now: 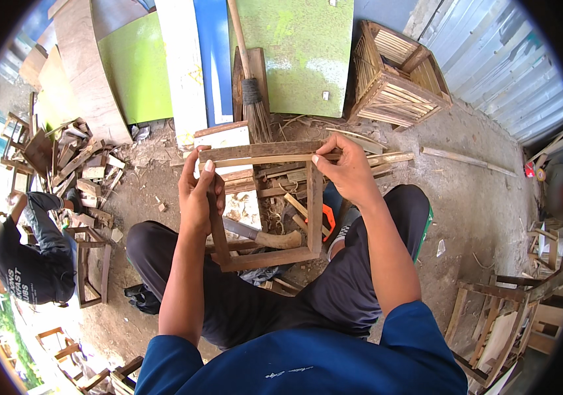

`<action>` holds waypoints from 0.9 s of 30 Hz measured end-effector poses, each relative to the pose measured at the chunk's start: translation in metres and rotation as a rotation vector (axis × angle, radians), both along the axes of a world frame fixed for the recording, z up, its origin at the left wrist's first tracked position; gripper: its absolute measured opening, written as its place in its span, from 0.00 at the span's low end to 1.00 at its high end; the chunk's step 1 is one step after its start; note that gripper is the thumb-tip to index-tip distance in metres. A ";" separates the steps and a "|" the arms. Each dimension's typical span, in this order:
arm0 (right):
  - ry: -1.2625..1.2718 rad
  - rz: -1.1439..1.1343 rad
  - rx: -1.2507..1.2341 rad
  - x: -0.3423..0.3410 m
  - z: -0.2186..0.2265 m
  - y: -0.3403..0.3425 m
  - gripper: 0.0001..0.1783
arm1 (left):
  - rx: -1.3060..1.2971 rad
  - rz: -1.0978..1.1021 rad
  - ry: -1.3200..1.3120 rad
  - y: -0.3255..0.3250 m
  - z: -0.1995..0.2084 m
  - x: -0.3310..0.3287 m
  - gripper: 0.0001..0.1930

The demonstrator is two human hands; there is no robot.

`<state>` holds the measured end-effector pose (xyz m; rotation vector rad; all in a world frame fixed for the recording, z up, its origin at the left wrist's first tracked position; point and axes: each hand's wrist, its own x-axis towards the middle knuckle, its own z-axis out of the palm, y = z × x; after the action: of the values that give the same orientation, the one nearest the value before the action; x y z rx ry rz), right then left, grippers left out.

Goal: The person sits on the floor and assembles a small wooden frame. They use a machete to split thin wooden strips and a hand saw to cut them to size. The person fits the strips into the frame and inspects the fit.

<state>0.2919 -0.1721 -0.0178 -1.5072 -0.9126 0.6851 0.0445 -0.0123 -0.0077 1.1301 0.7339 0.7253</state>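
I hold a square frame of rough wooden slats upright in front of me, above my knees. My left hand grips its left slat near the top corner. My right hand is closed on the top slat at the right corner, thumb pressing along the wood. Through the frame I see a hammer with a wooden handle lying on the ground between my legs, beside loose slats.
A slatted wooden crate and a broom lean against green and blue boards at the back. A pile of wood scraps lies left, where another person sits by a small frame. More wooden frames stand at the right.
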 end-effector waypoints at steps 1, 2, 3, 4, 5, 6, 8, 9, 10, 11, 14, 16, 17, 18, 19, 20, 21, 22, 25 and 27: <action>0.019 0.001 0.002 0.000 0.000 0.000 0.07 | -0.005 -0.004 -0.001 0.000 0.000 0.000 0.21; 0.013 -0.003 -0.007 0.000 0.000 0.000 0.07 | -0.010 -0.008 -0.003 0.000 0.000 0.000 0.21; 0.017 -0.008 -0.013 0.000 0.000 0.000 0.07 | -0.005 -0.005 0.002 0.000 0.000 0.000 0.21; 0.031 0.001 -0.009 0.000 0.000 0.000 0.07 | -0.001 -0.001 0.006 0.000 0.000 0.000 0.21; 0.028 -0.008 -0.022 0.000 0.000 0.000 0.07 | 0.005 0.003 0.010 0.000 0.000 0.000 0.21; 0.035 -0.004 -0.023 -0.001 0.000 0.000 0.07 | 0.001 0.002 0.005 0.000 0.001 0.000 0.20; 0.037 -0.009 -0.027 -0.001 0.000 0.000 0.07 | -0.006 0.001 -0.006 -0.001 0.001 0.000 0.20; 0.033 -0.018 -0.029 -0.001 0.001 0.000 0.07 | -0.004 -0.002 -0.004 -0.001 0.001 0.000 0.20; 0.028 -0.027 -0.032 -0.001 0.001 0.000 0.08 | -0.003 -0.003 -0.002 -0.001 0.000 0.000 0.20; 0.018 -0.022 -0.030 -0.001 0.001 0.000 0.08 | -0.003 -0.004 0.000 -0.001 0.000 0.000 0.20; -0.008 -0.011 -0.024 -0.001 0.001 0.000 0.08 | 0.014 -0.009 0.000 0.000 0.000 0.000 0.20; -0.018 -0.009 -0.018 -0.002 0.001 0.000 0.08 | 0.006 -0.012 -0.010 0.000 0.000 -0.001 0.20; 0.003 -0.014 -0.018 -0.002 0.001 0.000 0.08 | -0.001 -0.011 -0.013 0.000 -0.001 -0.001 0.20; 0.025 -0.020 -0.019 -0.002 0.001 0.000 0.08 | 0.001 -0.012 -0.010 0.000 0.000 -0.001 0.20; 0.056 -0.015 -0.007 -0.003 0.000 0.000 0.08 | 0.003 -0.013 -0.008 0.000 0.000 -0.001 0.20; 0.034 -0.019 -0.012 -0.003 0.000 0.000 0.08 | 0.004 -0.014 -0.006 0.000 0.000 -0.001 0.20; 0.023 -0.013 -0.003 -0.003 0.000 0.000 0.08 | 0.001 -0.011 -0.002 -0.001 0.000 -0.001 0.20; 0.011 -0.008 0.006 -0.002 0.000 0.000 0.08 | -0.001 -0.007 0.001 -0.001 0.000 -0.001 0.20; 0.011 -0.008 -0.021 -0.002 0.000 0.000 0.07 | 0.010 0.003 0.025 -0.002 0.001 0.000 0.21; 0.018 -0.011 -0.007 -0.002 0.000 0.000 0.07 | 0.020 0.004 0.031 -0.003 0.002 0.001 0.22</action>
<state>0.2902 -0.1724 -0.0181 -1.5090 -0.8884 0.6932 0.0454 -0.0150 -0.0061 1.1601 0.7572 0.7213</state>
